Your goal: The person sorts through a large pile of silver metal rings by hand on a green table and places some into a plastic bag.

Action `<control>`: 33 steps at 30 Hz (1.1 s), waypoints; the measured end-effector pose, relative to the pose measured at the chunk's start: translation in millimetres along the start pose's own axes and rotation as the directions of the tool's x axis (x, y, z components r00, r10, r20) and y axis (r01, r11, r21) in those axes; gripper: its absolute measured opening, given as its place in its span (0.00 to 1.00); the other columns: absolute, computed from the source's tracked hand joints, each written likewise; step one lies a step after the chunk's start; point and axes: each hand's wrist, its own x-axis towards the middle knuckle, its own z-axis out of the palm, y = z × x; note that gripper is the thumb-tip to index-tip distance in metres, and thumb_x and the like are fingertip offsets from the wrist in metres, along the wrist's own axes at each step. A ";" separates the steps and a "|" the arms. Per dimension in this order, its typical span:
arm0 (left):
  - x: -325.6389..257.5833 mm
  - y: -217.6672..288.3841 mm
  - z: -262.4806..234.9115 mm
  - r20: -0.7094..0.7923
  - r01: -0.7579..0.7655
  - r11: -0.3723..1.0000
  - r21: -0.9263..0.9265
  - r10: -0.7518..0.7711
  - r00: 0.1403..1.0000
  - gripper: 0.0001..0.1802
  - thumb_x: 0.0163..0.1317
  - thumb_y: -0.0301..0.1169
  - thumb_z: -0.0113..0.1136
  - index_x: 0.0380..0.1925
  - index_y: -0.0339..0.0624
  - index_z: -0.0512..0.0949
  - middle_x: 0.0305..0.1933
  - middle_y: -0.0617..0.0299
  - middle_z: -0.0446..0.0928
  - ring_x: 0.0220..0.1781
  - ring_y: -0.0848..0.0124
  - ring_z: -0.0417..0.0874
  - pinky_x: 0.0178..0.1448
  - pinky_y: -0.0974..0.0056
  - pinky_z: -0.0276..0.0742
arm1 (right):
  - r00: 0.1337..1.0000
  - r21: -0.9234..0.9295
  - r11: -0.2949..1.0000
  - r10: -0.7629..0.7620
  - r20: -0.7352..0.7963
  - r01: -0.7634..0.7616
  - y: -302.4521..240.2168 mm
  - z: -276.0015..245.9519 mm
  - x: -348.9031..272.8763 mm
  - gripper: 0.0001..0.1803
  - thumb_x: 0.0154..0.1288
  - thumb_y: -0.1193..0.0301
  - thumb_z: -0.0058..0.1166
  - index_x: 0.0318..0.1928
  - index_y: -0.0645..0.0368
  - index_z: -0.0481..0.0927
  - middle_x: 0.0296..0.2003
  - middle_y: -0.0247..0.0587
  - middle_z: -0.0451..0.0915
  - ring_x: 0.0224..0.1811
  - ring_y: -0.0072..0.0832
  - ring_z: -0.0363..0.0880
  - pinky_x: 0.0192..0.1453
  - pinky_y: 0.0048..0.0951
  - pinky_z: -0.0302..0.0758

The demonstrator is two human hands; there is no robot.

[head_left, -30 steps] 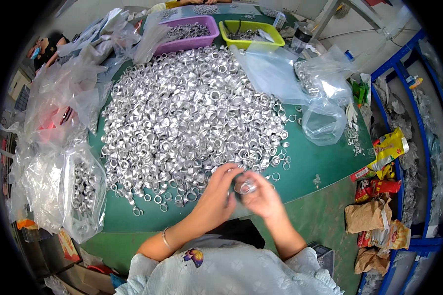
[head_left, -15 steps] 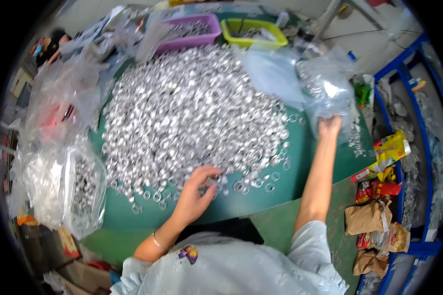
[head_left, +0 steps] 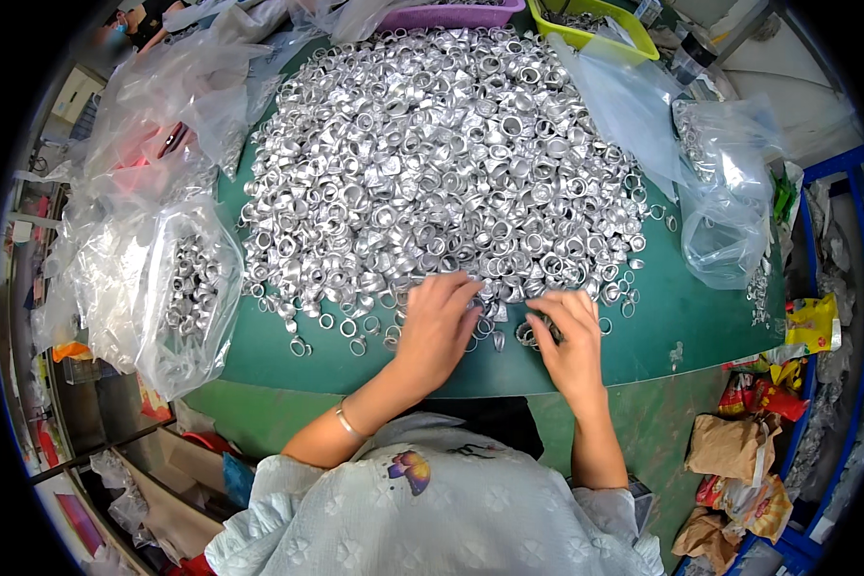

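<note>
A wide heap of silvery metal rings covers the middle of the green table. At its near edge my left hand lies over the rings, fingers bent and thumb apart, with no ring visible in its grasp. My right hand is just to the right, its thumb and forefinger spread. A few rings sit right beside that thumb; whether it touches them I cannot tell. Between the two hands lie several loose rings, and more are scattered along the heap's front.
Clear plastic bags crowd the left side, one bag holding rings. Another clear bag lies at the right. A purple basket and a yellow-green basket stand behind the heap. Blue shelving rises at far right, near paper bags.
My right hand has let go of the clear bag at the right and come back to the heap's near edge beside my left hand. The view has shifted, with the heap appearing closer.
</note>
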 end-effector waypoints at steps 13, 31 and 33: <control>27.9 -7.9 8.7 -0.037 -0.074 0.995 0.063 0.076 0.996 0.21 0.52 0.23 0.62 0.49 0.42 0.73 0.48 0.57 0.71 0.48 0.60 0.71 0.49 0.58 0.61 | 0.978 -0.155 0.988 -0.011 -0.208 -0.022 9.2 11.6 20.4 0.12 0.53 0.77 0.60 0.40 0.59 0.78 0.40 0.40 0.74 0.43 0.38 0.70 0.47 0.37 0.63; 62.9 2.7 -9.4 0.014 0.179 0.425 -0.887 -0.362 0.932 0.19 0.56 0.20 0.55 0.50 0.35 0.71 0.43 0.57 0.75 0.42 0.76 0.76 0.44 0.72 0.72 | 0.992 -0.319 0.948 -0.029 -0.123 -0.012 11.1 -8.6 51.3 0.29 0.51 0.75 0.60 0.56 0.56 0.70 0.48 0.37 0.74 0.49 0.36 0.68 0.55 0.39 0.59; 55.3 -1.5 -20.9 0.281 0.385 0.192 -0.903 -0.413 0.866 0.17 0.58 0.20 0.51 0.49 0.34 0.71 0.42 0.58 0.74 0.40 0.75 0.76 0.43 0.72 0.71 | 0.996 -0.315 0.945 -0.084 0.020 0.086 14.4 -4.8 55.6 0.20 0.52 0.75 0.60 0.49 0.53 0.76 0.49 0.34 0.74 0.51 0.35 0.68 0.56 0.42 0.58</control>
